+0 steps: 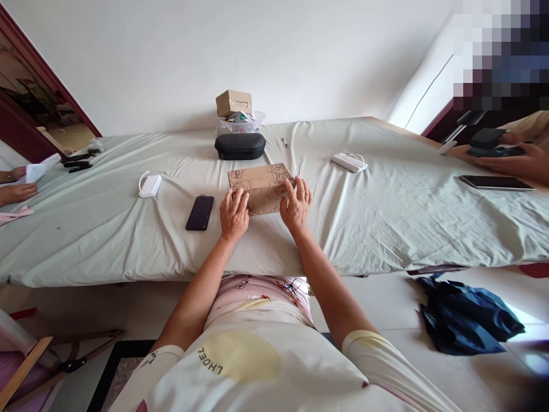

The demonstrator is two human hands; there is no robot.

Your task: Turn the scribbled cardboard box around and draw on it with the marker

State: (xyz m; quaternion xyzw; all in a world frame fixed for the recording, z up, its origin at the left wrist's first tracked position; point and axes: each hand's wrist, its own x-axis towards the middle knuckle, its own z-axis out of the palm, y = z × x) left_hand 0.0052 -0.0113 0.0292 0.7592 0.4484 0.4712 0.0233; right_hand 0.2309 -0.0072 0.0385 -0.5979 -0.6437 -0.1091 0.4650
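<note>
A brown cardboard box (262,193) with dark flower-like line drawings rests on the cloth-covered table (167,252) in front of me. My left hand (234,214) grips its near left side, with the fingers bent over the edge. At the near right corner, my right hand (297,204) holds the box with its fingers curved over the top; the thumb lies along the near side. A dark smartphone (199,213) lies flat to the left of my left hand. Behind the box stands a black zip case (240,146).
A small carton (234,103) sits on a clear plastic tub (253,123) by the wall. White corded blocks lie left (150,186) and right (349,162). A pen (285,142) lies farther back. Other people's hands hold paper (43,167) at left and a dark device (493,142) at right.
</note>
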